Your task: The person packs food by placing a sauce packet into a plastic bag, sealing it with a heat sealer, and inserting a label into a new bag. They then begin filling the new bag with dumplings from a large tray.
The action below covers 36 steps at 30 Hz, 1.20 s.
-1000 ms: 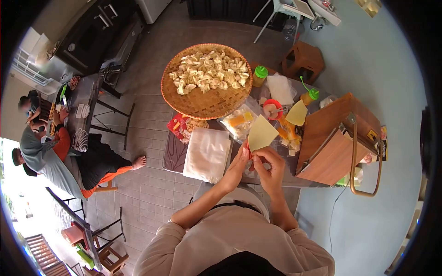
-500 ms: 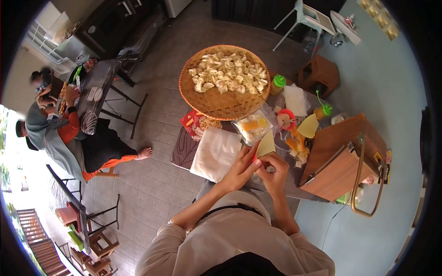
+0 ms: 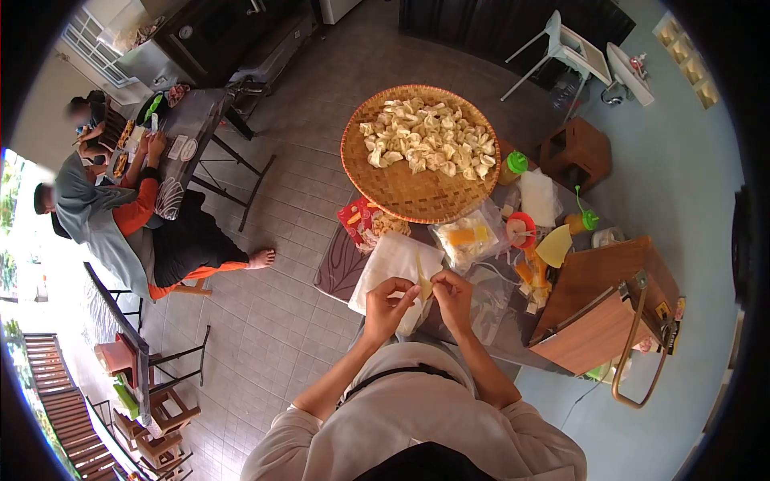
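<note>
Two hands, one piece: left hand (image 3: 389,301) and right hand (image 3: 453,293), fingers pinched narrow on a folded yellow wrapper (image 3: 420,286), on the near side of the woven tray (image 3: 401,200) of dumplings (image 3: 425,144). Risk: uneven pinching likely tears the thin sheet or leaves its seam gaping.

Folded wrapper (image 3: 419,287) is pale yellow, the same yellow as the loose wrapper (image 3: 555,246) beside the red bowl (image 3: 521,230); dumplings (image 3: 429,140) are cream-white on a woven tray (image 3: 417,200) of tan basketweave with an orange-red rim. Stack of sheets (image 3: 389,260) is white, snack packet (image 3: 361,218) red with orange print, clear bag (image 3: 468,236) shows orange-yellow blocks, bottle caps (image 3: 514,163) are bright green, table cover (image 3: 333,263) is dark grey-brown with a pale leaf pattern. Box (image 3: 597,301) is warm brown wood, floor (image 3: 297,321) grey square tiles, wall (image 3: 674,160) pale blue, wearer's top (image 3: 417,417) beige.
</note>
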Each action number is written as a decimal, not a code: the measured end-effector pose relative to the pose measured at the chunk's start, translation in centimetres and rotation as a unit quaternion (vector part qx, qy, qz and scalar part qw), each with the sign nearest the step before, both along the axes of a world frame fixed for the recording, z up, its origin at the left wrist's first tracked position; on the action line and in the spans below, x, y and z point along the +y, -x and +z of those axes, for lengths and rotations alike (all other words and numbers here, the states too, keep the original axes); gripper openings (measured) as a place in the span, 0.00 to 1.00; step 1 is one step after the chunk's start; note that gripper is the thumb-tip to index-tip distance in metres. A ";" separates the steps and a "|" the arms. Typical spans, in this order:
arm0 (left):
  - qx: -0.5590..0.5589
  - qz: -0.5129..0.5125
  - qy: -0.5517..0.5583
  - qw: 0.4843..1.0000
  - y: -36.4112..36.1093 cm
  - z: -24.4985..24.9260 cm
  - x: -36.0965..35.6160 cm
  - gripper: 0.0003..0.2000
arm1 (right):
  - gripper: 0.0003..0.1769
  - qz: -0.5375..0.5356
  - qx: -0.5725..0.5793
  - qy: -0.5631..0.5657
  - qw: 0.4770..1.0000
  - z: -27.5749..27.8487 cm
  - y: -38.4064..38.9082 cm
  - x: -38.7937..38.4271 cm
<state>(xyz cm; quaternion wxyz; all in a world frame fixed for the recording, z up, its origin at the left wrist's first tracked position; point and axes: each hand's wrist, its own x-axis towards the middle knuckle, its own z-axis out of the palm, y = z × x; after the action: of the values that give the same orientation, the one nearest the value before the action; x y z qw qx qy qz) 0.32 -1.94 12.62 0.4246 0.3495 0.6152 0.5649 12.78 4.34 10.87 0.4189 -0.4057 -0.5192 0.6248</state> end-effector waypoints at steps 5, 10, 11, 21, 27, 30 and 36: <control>-0.038 -0.008 0.019 0.999 1.9 -1.2 0.4 0.08 | 0.06 0.056 -0.157 -0.087 0.982 1.9 2.4 0.4; -0.029 -0.021 0.041 0.999 3.8 -1.7 1.1 0.07 | 0.08 0.124 -0.130 -0.091 0.980 0.8 3.1 1.4; -0.062 -0.017 0.044 0.997 4.1 -1.8 1.3 0.07 | 0.08 0.138 -0.122 -0.119 0.976 0.6 3.2 1.6; -0.141 0.045 0.033 0.988 9.4 -2.7 3.7 0.08 | 0.11 -0.088 -0.005 0.073 0.993 -3.6 0.8 3.0; -0.085 0.074 0.034 0.993 11.9 -3.4 4.5 0.10 | 0.09 -0.226 0.082 0.108 0.965 -5.8 -0.7 1.8; -0.039 0.099 0.035 0.994 13.0 -4.2 4.3 0.10 | 0.08 -0.289 0.139 0.105 0.941 -8.1 -1.9 1.3; 0.027 0.172 -0.007 0.985 15.4 -4.8 3.9 0.10 | 0.09 -0.335 0.063 0.210 0.916 -10.3 -1.3 1.0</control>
<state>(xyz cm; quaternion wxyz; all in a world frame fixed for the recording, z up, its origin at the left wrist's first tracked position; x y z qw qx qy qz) -15.06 1.97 7.83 0.3021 0.2570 0.6732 0.6241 14.10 5.35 0.53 0.5406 -0.5940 -0.1819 0.5673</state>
